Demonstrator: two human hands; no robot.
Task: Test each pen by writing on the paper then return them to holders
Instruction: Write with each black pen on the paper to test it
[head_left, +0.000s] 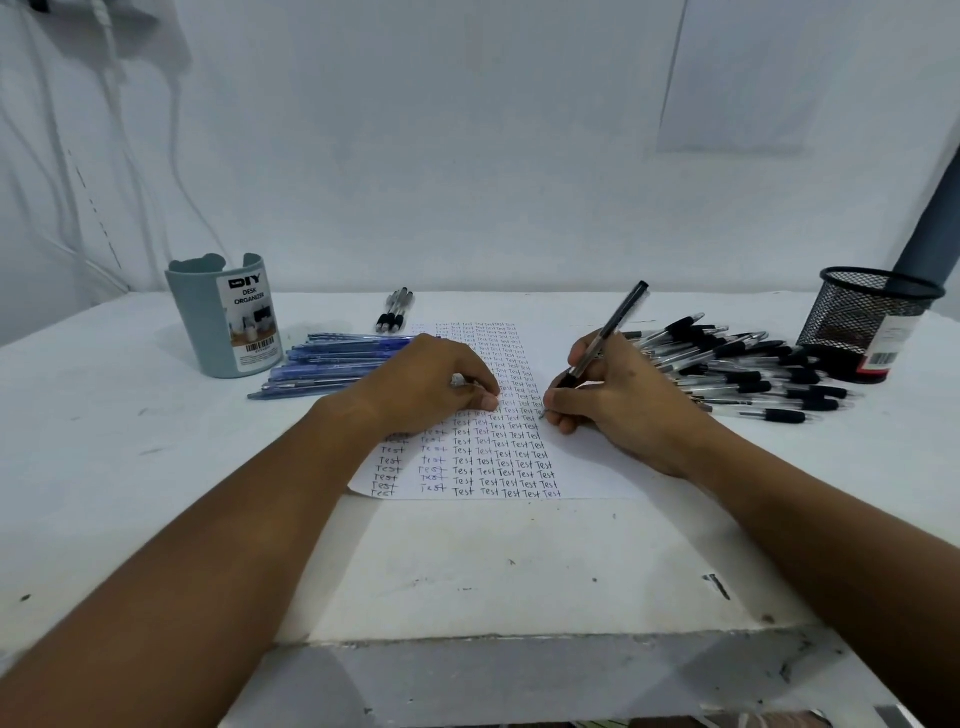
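The right hand (618, 395) grips a black pen (608, 335) with its fingers curled round it; the pen leans up and away, and its tip touches the paper (597, 467) at the end of a row of the word "Test"; the left hand (436, 384) rests on the paper with its fingers curled under, and I cannot tell if it holds something small; the paper lies flat in the middle of the white worktop (467, 571); a pile of black pens (748, 369) lies just behind the right hand, beside a black mesh holder (867, 322); blue pens (332, 364) lie by a grey holder (223, 317) on the left; three more pens (395, 312) lie at the top of the paper.
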